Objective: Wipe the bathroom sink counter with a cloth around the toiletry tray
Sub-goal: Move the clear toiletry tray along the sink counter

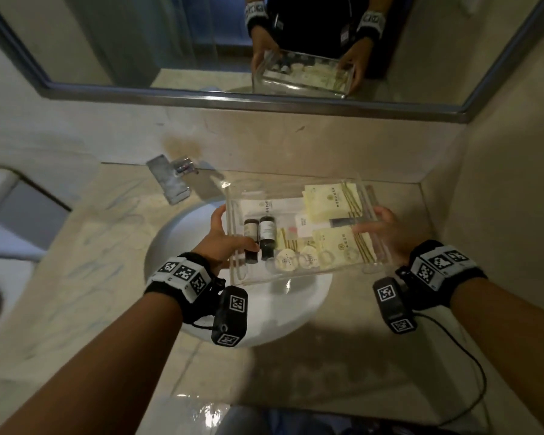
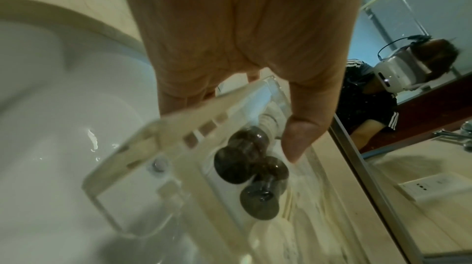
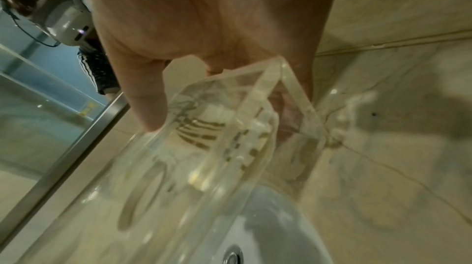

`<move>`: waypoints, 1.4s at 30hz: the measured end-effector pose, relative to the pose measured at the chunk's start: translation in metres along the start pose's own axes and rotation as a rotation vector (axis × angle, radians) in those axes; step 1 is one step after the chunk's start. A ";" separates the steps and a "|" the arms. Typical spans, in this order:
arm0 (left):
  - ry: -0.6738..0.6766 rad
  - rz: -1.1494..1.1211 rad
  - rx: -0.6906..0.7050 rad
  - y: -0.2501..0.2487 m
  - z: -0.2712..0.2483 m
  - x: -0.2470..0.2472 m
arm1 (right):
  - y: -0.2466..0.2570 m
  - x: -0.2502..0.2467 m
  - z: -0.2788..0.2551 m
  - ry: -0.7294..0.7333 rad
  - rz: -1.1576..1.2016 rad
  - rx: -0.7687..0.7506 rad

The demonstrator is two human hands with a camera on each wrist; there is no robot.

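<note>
A clear acrylic toiletry tray (image 1: 296,186) (image 2: 143,133) (image 3: 258,78) hangs above the right half of the white sink basin (image 1: 182,233). It carries two dark bottles (image 1: 259,237) (image 2: 247,155), pale yellow sachets (image 1: 327,199) and round white packets (image 1: 286,260). My left hand (image 1: 223,237) (image 2: 230,66) grips the tray's left end, thumb inside the wall. My right hand (image 1: 387,230) (image 3: 204,36) grips its right end, thumb over the rim. No cloth is in view.
The beige marble counter (image 1: 107,221) wraps the basin. A chrome tap (image 1: 173,177) stands at the back left. The mirror (image 1: 201,42) runs along the back wall. A side wall (image 1: 500,199) closes the right. The drain (image 3: 232,256) lies below the tray.
</note>
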State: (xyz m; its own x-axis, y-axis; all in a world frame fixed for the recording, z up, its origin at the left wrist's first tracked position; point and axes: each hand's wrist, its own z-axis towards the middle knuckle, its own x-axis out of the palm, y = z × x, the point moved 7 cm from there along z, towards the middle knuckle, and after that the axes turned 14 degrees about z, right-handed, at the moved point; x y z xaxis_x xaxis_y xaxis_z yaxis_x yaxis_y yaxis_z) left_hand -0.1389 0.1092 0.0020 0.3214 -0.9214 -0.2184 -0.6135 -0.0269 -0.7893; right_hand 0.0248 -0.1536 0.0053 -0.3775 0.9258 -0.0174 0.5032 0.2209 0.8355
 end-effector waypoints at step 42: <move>-0.240 -0.018 -0.016 0.124 -0.054 -0.324 | -0.026 0.342 -0.064 0.165 -0.193 0.053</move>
State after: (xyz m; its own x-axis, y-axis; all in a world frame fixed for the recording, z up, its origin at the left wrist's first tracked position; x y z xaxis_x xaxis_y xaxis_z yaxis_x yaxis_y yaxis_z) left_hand -0.3581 0.3835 0.0055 0.4936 -0.8021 -0.3362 -0.6166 -0.0501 -0.7857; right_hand -0.1675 0.1380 0.0127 -0.5901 0.8033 -0.0801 0.4477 0.4082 0.7955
